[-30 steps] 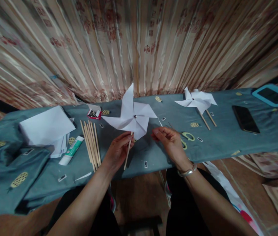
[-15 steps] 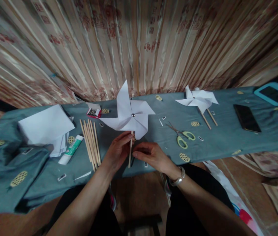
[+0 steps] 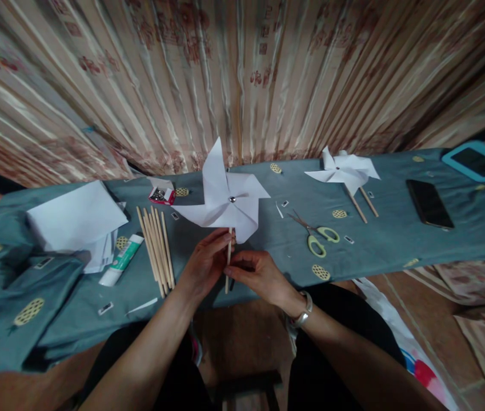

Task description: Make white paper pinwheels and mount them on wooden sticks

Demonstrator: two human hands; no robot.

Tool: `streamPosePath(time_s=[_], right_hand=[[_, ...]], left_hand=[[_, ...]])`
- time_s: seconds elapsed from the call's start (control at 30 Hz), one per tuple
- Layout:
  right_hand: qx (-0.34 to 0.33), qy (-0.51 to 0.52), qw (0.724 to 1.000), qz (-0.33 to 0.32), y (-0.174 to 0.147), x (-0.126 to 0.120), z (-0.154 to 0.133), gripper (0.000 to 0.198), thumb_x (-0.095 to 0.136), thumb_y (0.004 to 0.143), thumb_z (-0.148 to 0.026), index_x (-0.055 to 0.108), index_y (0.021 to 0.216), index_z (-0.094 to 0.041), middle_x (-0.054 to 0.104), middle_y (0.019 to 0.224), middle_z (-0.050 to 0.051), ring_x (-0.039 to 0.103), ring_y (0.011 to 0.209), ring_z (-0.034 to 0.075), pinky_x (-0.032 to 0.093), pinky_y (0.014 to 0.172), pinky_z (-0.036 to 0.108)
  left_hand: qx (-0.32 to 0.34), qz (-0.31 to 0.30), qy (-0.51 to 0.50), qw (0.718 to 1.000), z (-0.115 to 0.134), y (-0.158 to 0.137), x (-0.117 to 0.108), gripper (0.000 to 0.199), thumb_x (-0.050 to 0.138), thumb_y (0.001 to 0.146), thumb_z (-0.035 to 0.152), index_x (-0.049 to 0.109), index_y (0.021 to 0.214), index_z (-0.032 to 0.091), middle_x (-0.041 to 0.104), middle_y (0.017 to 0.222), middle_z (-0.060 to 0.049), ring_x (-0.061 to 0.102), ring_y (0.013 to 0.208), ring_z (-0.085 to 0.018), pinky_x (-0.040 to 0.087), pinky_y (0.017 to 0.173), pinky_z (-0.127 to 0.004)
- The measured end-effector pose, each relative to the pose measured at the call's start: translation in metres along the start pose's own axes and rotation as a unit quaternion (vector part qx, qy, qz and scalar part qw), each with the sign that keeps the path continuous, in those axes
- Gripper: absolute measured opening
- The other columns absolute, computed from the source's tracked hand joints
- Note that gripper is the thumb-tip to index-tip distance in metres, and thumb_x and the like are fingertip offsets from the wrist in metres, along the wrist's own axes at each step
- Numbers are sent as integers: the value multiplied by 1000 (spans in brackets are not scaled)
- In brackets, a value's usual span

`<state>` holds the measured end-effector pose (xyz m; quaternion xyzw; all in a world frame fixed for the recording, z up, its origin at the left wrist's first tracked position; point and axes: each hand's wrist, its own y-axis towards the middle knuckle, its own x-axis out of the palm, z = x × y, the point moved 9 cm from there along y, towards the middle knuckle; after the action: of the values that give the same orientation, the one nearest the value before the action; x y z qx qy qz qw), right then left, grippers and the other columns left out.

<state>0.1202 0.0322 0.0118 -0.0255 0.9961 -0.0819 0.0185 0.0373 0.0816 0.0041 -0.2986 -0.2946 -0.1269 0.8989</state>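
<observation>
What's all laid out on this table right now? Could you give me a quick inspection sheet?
Surface: table under a blue-grey patterned cloth.
Job's things: white paper pinwheel on a wooden stick, held upright.
Clutter: bundle of sticks, paper stack, glue tube, pin box, scissors, finished pinwheels, phone, tablet.
Hands: left hand grips the stick; right hand pinches it lower down.
Cables: nothing seen.
Surroundings: striped curtain behind.
</observation>
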Motion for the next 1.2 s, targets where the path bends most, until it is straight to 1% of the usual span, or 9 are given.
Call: streamPosePath(time_s=[0.13,0.33,0.6,0.67,0.73,0.8,0.87,1.0,1.2], right_hand=[[-5,9,1000,0,-1,-2,-5,12,70,79,-32,73,81,-21,74,76,0,65,68,14,50,65,26],[2,-8,999,31,-1,-16,-5,15,70,79,-35,74,82,-21,72,74,-1,64,68,15,48,64,26],[-17,-59,997,37,-4,-26,-13,15,70,81,-35,75,84,-22,75,78,0,67,71,15,49,65,26],[-20,-47,996,72,-2,-41,-16,20,71,79,-41,73,78,-21,72,72,0,64,66,15,47,60,26],[-30,-23,990,133,-1,-63,-20,25,74,76,-46,71,73,-21,69,66,0,60,60,14,46,56,26],[-43,5,980,192,0,-84,-22,26,77,72,-47,70,76,-22,70,70,0,60,62,14,48,57,27],[-47,45,974,216,2,-93,-22,30,81,67,-47,71,83,-24,72,77,1,64,68,16,52,64,29],[-36,111,975,190,8,-87,-20,43,87,59,-49,70,89,-24,74,81,0,69,77,17,57,76,32],[-21,140,976,168,9,-77,-20,42,88,57,-48,70,83,-23,73,77,0,68,73,16,58,73,32]], left_hand=[[9,-2,2,1000,0,-1,1,26,85,58,14,76,82,15,72,74,-1,62,64,-9,48,63,-18],[25,13,49,998,-4,-5,-6,38,92,52,22,79,87,14,77,80,-5,67,77,-13,51,75,-22],[32,10,79,996,-5,-6,-9,33,92,51,23,80,80,15,77,78,-6,65,71,-13,50,71,-24],[35,12,79,996,-3,-5,-9,32,91,52,22,80,81,15,76,78,-6,65,71,-13,50,70,-24],[34,18,82,996,-4,-5,-11,31,91,53,21,80,81,14,76,78,-5,64,70,-12,50,70,-23],[30,21,85,996,-5,-5,-11,32,91,53,21,80,82,14,76,77,-6,64,70,-12,50,70,-23],[27,21,86,996,-7,-5,-11,34,92,52,22,80,82,14,76,77,-6,65,72,-12,50,71,-22],[23,16,89,996,-10,-4,-10,35,92,51,22,80,83,14,77,80,-7,66,74,-13,50,74,-23],[31,14,102,994,-9,-4,-8,33,91,53,22,80,83,13,77,83,-8,65,73,-13,49,73,-24]])
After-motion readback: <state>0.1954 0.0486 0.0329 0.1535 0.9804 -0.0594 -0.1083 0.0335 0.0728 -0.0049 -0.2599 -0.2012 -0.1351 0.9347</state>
